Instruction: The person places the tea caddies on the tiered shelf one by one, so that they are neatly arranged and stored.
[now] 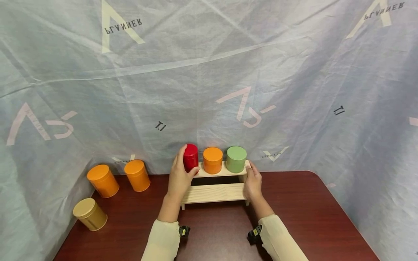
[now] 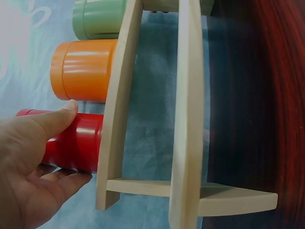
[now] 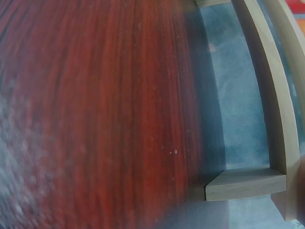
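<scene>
A small two-step wooden rack [image 1: 213, 193] stands on the table, with three tins lined up along its upper step. At the left end is a red tin [image 1: 191, 156], gripped by my left hand [image 1: 179, 178] with the thumb on its near side. The left wrist view shows thumb and fingers around the red tin [image 2: 83, 143], its base right at the upper board. Beside it stand an orange tin [image 1: 213, 161] and a green tin [image 1: 236, 160]. My right hand [image 1: 253, 184] holds the rack's right end, thumb by the upper board; its other fingers are mostly hidden.
On the table's left side stand two orange tins [image 1: 103, 181] and a gold tin [image 1: 90, 214]. A grey printed cloth [image 1: 196, 90] hangs behind and around the dark red wooden table [image 1: 294, 206]. The table's right edge slants toward the front.
</scene>
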Demonstrator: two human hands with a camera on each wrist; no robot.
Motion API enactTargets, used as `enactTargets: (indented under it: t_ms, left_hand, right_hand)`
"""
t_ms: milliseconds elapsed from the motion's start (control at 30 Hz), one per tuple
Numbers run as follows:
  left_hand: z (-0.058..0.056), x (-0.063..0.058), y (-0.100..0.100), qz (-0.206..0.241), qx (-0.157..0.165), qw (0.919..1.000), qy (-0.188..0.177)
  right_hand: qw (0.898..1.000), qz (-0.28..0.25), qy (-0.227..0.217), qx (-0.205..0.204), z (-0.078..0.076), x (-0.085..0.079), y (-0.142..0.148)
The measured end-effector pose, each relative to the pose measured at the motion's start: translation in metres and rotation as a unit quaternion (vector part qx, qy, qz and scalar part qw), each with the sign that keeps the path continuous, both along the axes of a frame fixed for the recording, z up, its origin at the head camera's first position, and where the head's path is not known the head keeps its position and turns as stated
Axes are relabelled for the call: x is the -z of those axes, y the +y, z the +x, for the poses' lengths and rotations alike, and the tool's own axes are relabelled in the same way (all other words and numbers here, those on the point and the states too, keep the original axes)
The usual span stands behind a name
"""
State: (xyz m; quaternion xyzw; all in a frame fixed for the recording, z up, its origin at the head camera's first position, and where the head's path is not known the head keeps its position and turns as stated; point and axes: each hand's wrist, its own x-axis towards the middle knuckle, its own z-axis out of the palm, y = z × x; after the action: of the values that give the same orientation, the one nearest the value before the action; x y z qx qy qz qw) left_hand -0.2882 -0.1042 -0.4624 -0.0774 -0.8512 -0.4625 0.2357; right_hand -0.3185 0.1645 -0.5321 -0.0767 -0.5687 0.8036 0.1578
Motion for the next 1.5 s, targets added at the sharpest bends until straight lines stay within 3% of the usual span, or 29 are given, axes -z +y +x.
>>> enactTargets:
  t_ms: [467,1033,1500]
  left_hand:
    - [-0.0038,0.0071,0.0043,-0.04,-0.035,0.9984,0.022]
    - [0.0012,-0.0007,-0.0013,-0.06,0.011,0.9981,-0.006]
    - [0.0038,0.0015,-0.0004,-0.08,-0.016,0.9967,0.003]
  right_hand:
    - [1.0,0.016,-0.012,0.006,0.003,-0.0007,-0.0003]
    - [1.0,0.015,-0.016,-0.001,0.0027,0.0003,0.0036]
    - [1.0,0.02,-0.01,0.01,0.0016,0.0005,0.0006]
